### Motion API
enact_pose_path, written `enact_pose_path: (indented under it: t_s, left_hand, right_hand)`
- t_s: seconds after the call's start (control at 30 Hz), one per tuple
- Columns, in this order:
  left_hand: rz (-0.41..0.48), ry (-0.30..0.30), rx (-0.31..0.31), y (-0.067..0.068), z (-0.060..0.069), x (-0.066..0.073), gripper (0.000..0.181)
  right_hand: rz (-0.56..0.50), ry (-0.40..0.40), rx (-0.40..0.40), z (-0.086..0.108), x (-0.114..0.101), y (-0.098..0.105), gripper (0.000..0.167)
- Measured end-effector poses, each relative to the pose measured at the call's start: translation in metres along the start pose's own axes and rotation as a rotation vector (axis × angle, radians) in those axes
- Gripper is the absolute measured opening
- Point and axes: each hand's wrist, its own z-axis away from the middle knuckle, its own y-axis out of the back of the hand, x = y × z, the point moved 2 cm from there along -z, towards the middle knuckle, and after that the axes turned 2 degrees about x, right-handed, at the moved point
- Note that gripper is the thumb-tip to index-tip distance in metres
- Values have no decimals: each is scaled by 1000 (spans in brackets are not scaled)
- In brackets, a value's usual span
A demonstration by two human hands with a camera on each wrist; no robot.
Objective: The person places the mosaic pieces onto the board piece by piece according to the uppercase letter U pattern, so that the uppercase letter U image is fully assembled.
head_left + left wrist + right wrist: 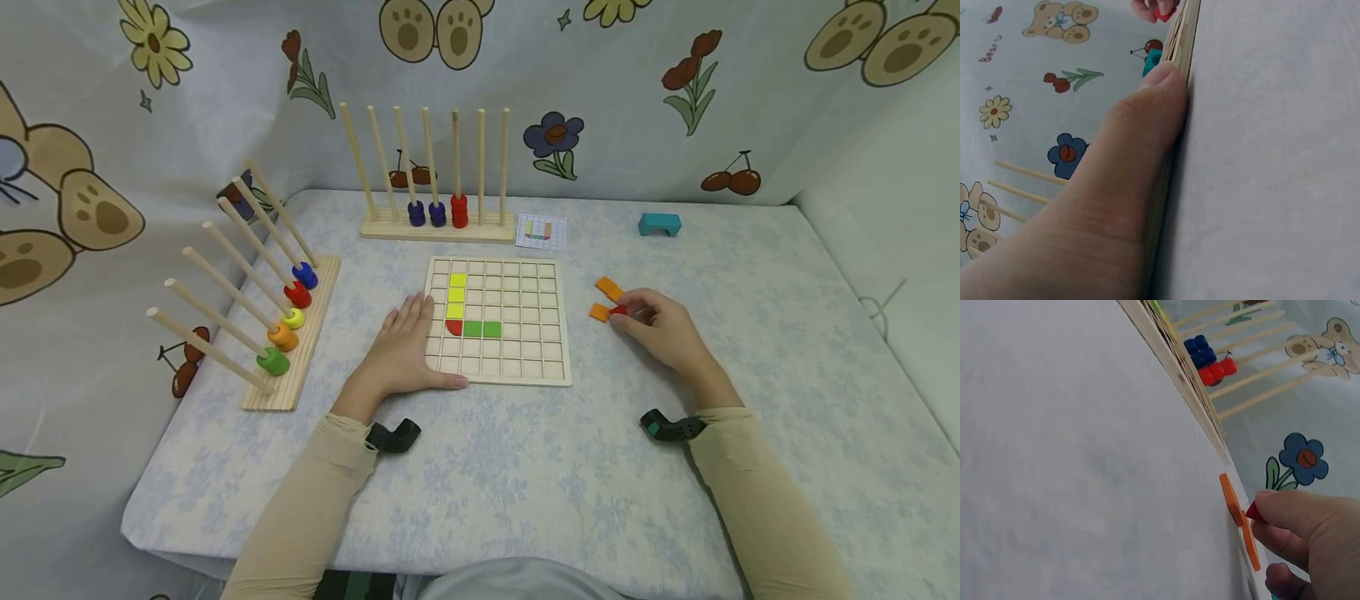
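My right hand point(663, 329) pinches a small red piece point(618, 310) between thumb and fingers, just right of the board. Two orange pieces point(609, 288) lie by those fingertips; the right wrist view shows the red piece point(1254, 512) beside the orange ones point(1231, 499). My left hand point(405, 346) rests at the lower left of the wooden grid board point(525, 375), fingers straight and thumb along its front edge. On the grid, a column of yellow squares point(456, 294) stands above a red rounded piece point(453, 327), with green squares point(482, 329) to its right.
Behind the board stands a peg rack point(438, 232) with blue and red beads, and next to it lies a pattern card point(541, 232). Another peg rack point(292, 375) with coloured beads is at the left. A teal block point(660, 223) sits at the back right.
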Motion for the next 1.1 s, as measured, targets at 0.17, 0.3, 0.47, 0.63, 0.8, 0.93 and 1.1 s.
enact_pose_path:
  t_s: [0.17,0.3,0.47,0.63,0.8,0.93,1.1]
  left_hand:
    - [14,1,0,1,0,0,151]
    - [6,5,2,0,0,-1,152]
    - [10,6,2,-1,0,-1,151]
    - [11,5,0,-1,0,0,150]
    - [10,4,-3,-1,0,-1,151]
    - [4,5,-3,-1,0,-1,151]
    - [-2,5,-1,-1,0,0,152]
  right_hand:
    - [-48,13,-57,-2,-19,-9,26]
    - [-75,29,-83,-4,-37,-20,24]
    - [-133,75,-113,-8,-60,-36,23]
    - [-158,110,-155,-11,-81,-53,22]
    - [-144,117,-195,-14,-95,-71,21]
    - [-140,124,-211,-15,-104,-81,21]
    - [-145,130,-210,-16,-111,-87,21]
